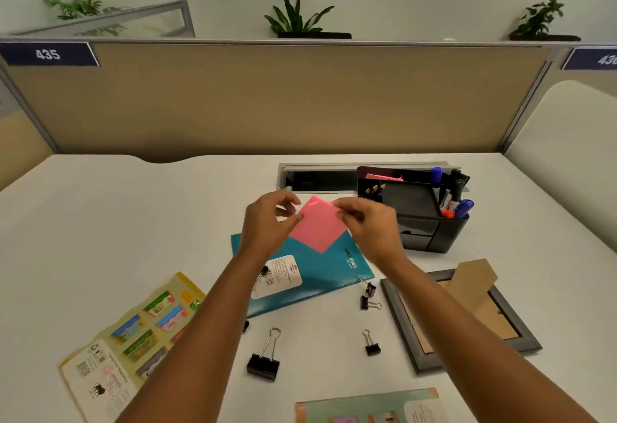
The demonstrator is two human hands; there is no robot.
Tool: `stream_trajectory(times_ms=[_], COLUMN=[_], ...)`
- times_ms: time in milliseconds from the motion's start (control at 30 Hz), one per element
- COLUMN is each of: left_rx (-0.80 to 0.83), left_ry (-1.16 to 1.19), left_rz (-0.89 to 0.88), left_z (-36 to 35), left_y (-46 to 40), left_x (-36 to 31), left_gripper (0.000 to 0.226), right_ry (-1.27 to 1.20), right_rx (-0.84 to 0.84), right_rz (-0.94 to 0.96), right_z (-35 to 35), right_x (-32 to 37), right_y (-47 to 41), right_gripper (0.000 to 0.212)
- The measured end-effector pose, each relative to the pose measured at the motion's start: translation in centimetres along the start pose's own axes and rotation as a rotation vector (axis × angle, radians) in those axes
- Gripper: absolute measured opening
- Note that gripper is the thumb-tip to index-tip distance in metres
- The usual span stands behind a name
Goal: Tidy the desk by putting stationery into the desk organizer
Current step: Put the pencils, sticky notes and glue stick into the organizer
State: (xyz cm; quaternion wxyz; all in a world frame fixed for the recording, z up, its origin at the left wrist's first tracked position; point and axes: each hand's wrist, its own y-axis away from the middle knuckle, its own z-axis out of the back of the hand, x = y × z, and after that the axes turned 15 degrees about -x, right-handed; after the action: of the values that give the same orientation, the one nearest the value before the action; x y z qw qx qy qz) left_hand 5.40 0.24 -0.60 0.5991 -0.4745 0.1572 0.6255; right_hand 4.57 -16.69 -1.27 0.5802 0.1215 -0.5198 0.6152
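A pink sticky-note sheet [319, 227] is held up above the desk between both hands. My left hand [267, 222] pinches its left edge and my right hand [367, 225] pinches its upper right corner. Just right of my right hand stands the black desk organizer [430, 235], holding markers [450, 194], pencils and pink notes at its back. Several black binder clips lie on the desk: a large one [263, 364], a small one [372, 346], and two [367, 295] beside the teal folder [320, 275].
A grey picture frame [467, 319] lies face down at the right with its cardboard stand up. A yellow picture booklet [127, 339] lies front left, another booklet [367, 406] at the front edge. A cable slot [317, 177] sits behind the hands, before the beige partition.
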Motion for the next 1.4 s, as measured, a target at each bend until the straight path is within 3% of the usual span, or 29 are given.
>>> stream_trajectory(times_ms=[67,167,267,400,700,800,933,1000,1267,1400], left_rx=[0.036,0.261,0.431,0.528,0.532,0.537,0.542,0.545,0.556,0.558], left_ry=[-0.051,-0.221,-0.321,-0.471,-0.565,-0.568,-0.579,-0.586,-0.61,-0.61], left_rz=[-0.097,-0.27,-0.361,-0.422,-0.382,-0.383,-0.385,-0.387,-0.4,-0.392], left_z=[-1.5,-3.8,-6.2,-8.8,-9.4,-9.2,-9.3,-9.3,-9.0,-9.1], left_y=[0.1,0.2,0.4,1.0,1.1,0.9,0.8,0.7,0.5,0.5], left_x=[-0.2,-1.3,-2.5,-2.6,-3.0,-3.5,-3.9,-4.2,-4.6,-4.6], left_gripper=[0.04,0.064,0.072,0.077,0.081,0.079,0.078,0.077,0.074,0.075], right_ry=[-0.001,0.044,0.107,0.222,0.293,0.167,0.011,0.083,0.418,0.522], right_rx=[-0.164,-0.417,-0.564,-0.567,-0.511,-0.539,-0.727,-0.706,-0.347,-0.179], right_rz=[-0.012,-0.013,-0.008,0.01,0.095,0.128,0.061,0.055,0.138,0.064], right_z=[1.5,3.8,5.2,5.3,3.0,3.2,4.4,4.6,2.6,1.7], right_x=[-0.7,-2.1,-3.7,-5.9,-7.7,-6.6,-5.5,-5.8,-8.9,-10.0], right_y=[-1.5,-4.2,-6.9,-9.4,-11.2,-12.0,-13.2,-13.3,-11.9,-11.9], right_gripper=[0.021,0.018,0.016,0.016,0.019,0.018,0.019,0.019,0.02,0.026])
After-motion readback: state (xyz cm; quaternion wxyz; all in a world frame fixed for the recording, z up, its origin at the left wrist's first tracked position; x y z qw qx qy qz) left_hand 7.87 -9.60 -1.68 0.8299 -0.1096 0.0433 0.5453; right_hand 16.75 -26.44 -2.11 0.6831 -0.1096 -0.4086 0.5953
